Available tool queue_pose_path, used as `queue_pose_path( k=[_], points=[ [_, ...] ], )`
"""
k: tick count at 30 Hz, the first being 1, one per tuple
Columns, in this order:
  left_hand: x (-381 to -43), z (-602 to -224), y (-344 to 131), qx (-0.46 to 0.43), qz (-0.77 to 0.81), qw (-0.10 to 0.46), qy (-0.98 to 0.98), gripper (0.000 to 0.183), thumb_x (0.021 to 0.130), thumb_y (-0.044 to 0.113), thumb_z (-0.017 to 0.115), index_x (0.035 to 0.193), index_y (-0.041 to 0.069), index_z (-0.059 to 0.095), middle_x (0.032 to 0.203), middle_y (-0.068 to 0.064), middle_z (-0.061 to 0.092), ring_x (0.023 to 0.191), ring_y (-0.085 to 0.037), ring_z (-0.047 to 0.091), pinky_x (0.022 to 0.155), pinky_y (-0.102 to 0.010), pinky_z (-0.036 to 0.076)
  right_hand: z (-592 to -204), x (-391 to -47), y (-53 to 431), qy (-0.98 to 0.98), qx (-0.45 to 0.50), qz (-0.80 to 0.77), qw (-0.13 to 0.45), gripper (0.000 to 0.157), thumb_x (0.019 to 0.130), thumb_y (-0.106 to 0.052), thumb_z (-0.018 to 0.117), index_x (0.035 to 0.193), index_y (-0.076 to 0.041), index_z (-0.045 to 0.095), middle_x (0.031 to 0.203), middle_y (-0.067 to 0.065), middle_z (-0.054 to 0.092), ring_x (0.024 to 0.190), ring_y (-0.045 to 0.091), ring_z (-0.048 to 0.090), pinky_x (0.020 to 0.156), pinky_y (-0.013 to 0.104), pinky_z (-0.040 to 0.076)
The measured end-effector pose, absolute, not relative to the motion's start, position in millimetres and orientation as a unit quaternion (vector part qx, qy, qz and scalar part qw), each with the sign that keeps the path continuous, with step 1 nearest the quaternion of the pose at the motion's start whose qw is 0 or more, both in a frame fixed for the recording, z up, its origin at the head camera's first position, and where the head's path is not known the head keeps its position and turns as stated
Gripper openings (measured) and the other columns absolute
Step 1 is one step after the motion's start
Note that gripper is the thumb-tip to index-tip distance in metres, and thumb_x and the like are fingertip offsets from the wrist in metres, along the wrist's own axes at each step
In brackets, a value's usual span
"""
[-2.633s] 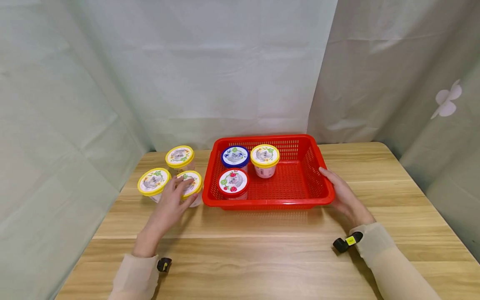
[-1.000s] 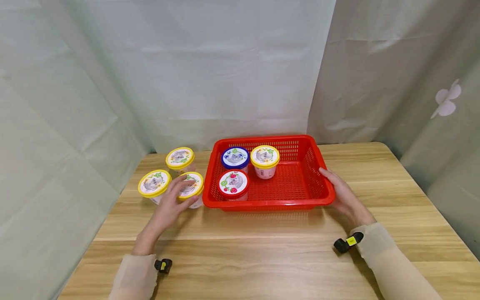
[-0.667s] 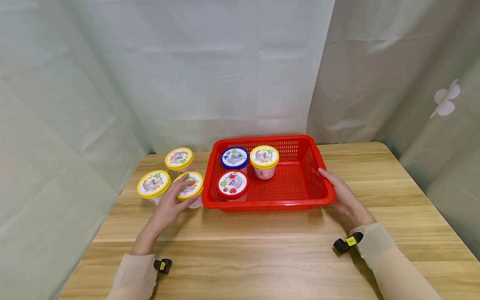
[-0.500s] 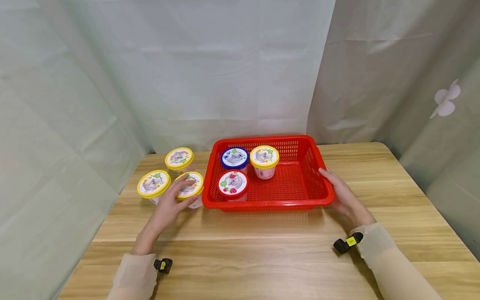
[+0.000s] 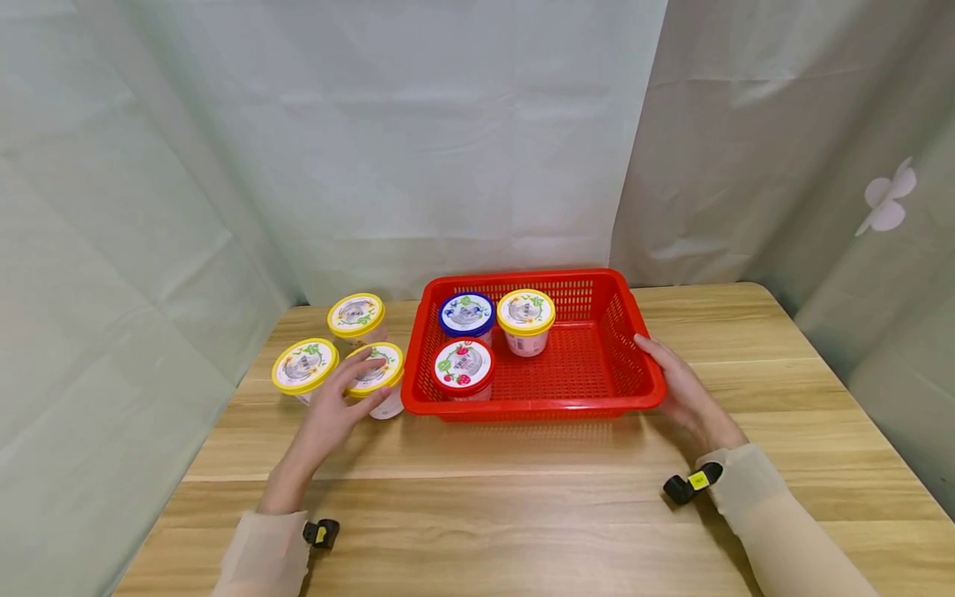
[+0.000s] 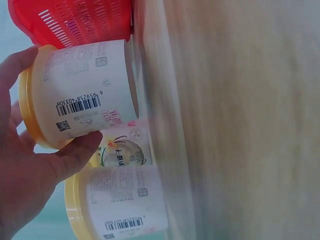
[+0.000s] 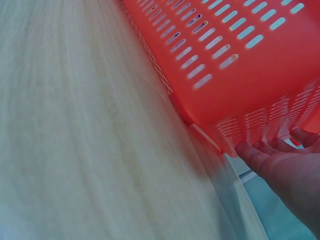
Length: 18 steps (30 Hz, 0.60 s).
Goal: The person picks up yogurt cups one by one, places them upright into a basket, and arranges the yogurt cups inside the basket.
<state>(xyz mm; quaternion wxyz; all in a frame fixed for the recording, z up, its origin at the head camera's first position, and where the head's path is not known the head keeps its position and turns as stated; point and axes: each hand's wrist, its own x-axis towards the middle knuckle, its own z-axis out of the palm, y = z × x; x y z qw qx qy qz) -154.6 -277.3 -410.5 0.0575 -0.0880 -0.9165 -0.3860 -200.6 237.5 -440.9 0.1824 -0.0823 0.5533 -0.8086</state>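
Note:
In the head view, my left hand (image 5: 332, 406) holds the nearest of three yellow-lidded ice cream tubs (image 6: 80, 90) left of the basket. The left wrist view shows its thumb against the printed side and fingers round the lid; the tub leans slightly. Two more yellow-lidded tubs stand close by, one at the left (image 5: 304, 365) and one behind (image 5: 356, 315). My right hand (image 5: 685, 390) grips the right end of the red plastic basket (image 5: 533, 405), one fingertip over the rim. In the right wrist view, its other fingers lie along the slotted outer wall.
Inside the basket's left half stand a blue-lidded tub (image 5: 467, 315), a red-lidded tub (image 5: 463, 365) and a yellow-lidded tub (image 5: 526, 322). The basket sits on a wooden table (image 5: 522, 514), near its back edge. Pale curtains (image 5: 418, 149) hang behind and at both sides.
The left hand has shifted slightly left and towards the body, and the base of its tub now tips a little nearer. The right hand and basket stay put.

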Motion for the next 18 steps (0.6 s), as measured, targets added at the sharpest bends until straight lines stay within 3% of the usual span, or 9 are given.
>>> queue_pose_path(
  k=[13,15,18],
  points=[
    [-143.1,-383.2,-280.5,-0.118,-0.389,0.126,-0.905,0.045,0.092,0.020,0.082,0.135,0.013,0.068,0.158,-0.014,0.047,0.146,-0.042,0.040,0.112,-0.066,0.036,-440.8,-200.6,238.0,0.557,-0.073,-0.807,0.183,0.050,0.113,-0.038,0.043,0.154,-0.013,0.030,0.126,0.003,0.062,0.108,0.017,0.066,0.089,0.032,0.059],
    [-142.1,-377.5,-281.7,-0.120,-0.385,0.133,-0.905,0.046,0.092,0.020,0.082,0.135,0.013,0.068,0.158,-0.012,0.047,0.145,-0.041,0.041,0.114,-0.060,0.037,-440.3,-200.3,238.1,0.557,-0.074,-0.806,0.184,0.050,0.113,-0.039,0.043,0.154,-0.014,0.031,0.127,0.003,0.062,0.108,0.017,0.066,0.089,0.032,0.060],
    [-142.0,-371.9,-283.7,-0.125,-0.381,0.142,-0.905,0.046,0.092,0.019,0.082,0.136,0.014,0.067,0.159,-0.010,0.047,0.145,-0.039,0.041,0.115,-0.036,0.037,-439.8,-200.3,238.5,0.560,-0.075,-0.804,0.183,0.050,0.113,-0.039,0.042,0.154,-0.013,0.031,0.127,0.003,0.062,0.107,0.017,0.066,0.088,0.032,0.060]
  ],
)
